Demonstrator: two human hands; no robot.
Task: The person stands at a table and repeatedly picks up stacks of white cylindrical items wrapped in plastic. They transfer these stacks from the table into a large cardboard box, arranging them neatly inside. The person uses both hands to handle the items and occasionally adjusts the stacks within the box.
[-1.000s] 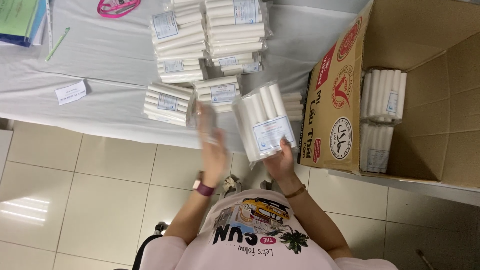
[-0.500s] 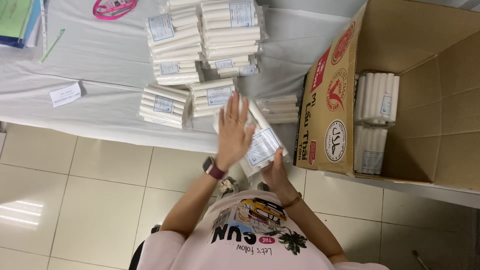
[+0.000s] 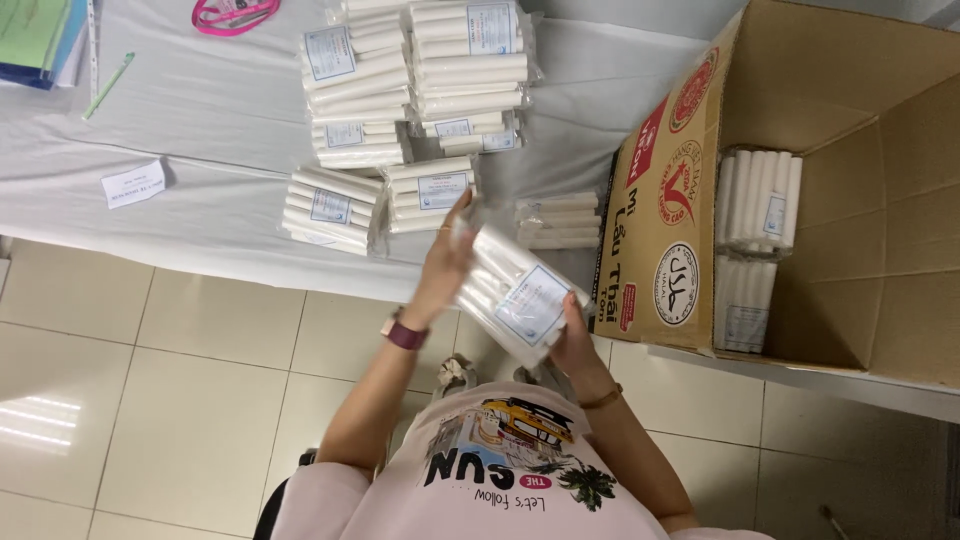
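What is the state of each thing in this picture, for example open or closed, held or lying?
Pack of white rolls: sealed, tilted, held by both hands.
Left hand: flat on the pack's upper end.
Right hand: closed under the pack's lower end.
Cardboard box: open, on its side, two packs inside.
Stacked packs: sealed, lying on the table.
Pen: lying untouched.
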